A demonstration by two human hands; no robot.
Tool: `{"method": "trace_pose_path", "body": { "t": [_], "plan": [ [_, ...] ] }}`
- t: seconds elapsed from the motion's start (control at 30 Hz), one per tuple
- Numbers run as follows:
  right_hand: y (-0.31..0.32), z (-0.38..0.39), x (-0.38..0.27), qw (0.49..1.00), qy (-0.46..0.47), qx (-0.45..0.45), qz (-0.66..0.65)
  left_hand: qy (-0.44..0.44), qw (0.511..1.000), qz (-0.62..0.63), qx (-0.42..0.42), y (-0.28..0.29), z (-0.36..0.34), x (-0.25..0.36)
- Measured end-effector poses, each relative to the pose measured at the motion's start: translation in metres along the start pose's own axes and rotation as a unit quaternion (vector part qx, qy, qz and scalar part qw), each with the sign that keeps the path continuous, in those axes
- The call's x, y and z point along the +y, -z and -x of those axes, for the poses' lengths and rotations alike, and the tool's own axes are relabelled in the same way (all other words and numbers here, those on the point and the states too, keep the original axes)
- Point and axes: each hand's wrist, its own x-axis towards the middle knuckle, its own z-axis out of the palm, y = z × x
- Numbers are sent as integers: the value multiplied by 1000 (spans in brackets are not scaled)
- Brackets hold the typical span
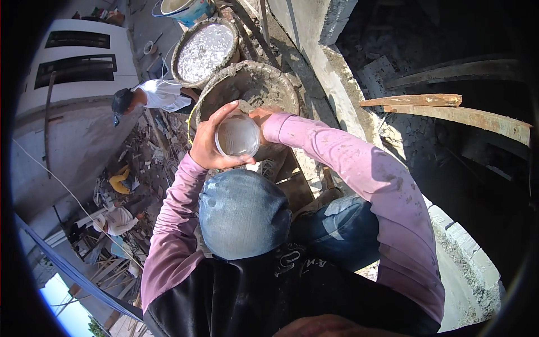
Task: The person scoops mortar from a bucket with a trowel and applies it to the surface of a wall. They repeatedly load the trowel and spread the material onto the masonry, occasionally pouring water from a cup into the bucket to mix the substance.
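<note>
Clock positions from the tub. Clear round plastic tub (238,136) held over the near rim of a large round mortar-crusted bucket (297,101), which sits at 12 to 1. Left hand (210,140) clamped on the tub from 9, thumb over the top side, fingers under at 6. Right hand (264,116) at 1 to 2, right by the tub edge; partly hidden, so can't tell whether its fingers are closed on anything. Rough grey mortar (269,95) inside the bucket.

At 11: round bucket of white-flecked liquid (205,51), then a blue-sided bucket (196,13) past it. At 6: rounded faded-blue denim knee (244,213). Near 3, well apart: two long wooden boards (460,114). At 10: co-worker in white shirt, dark cap (160,94).
</note>
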Motion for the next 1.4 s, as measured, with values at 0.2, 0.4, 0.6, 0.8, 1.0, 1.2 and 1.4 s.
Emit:
{"method": "trace_pose_path", "body": {
  "t": [0.2,0.4,0.6,0.8,1.0,1.2,1.4],
  "plan": [
    [-16,-26,24,998,-4,-21,-61,-39,999,2,-4,-4,-14,-6],
    [-37,4,27,690,-58,32,-721,-33,999,26,-14,-10,-5,-7],
    [-29,9,25,655,-106,137,-735,-27,999,-16,-32,-5,-24,5],
    [-14,19,17,706,-116,114,-690,21,998,-50,-33,0,-29,0],
    [-25,19,32,724,-94,93,-677,28,999,21,13,-9,-10,-23],
    [-23,28,27,803,-38,98,-586,89,957,188,201,-4,-8,-39],
    [-54,29,53,907,75,256,-325,122,930,156,310,65,-97,-96]
  ]
}}
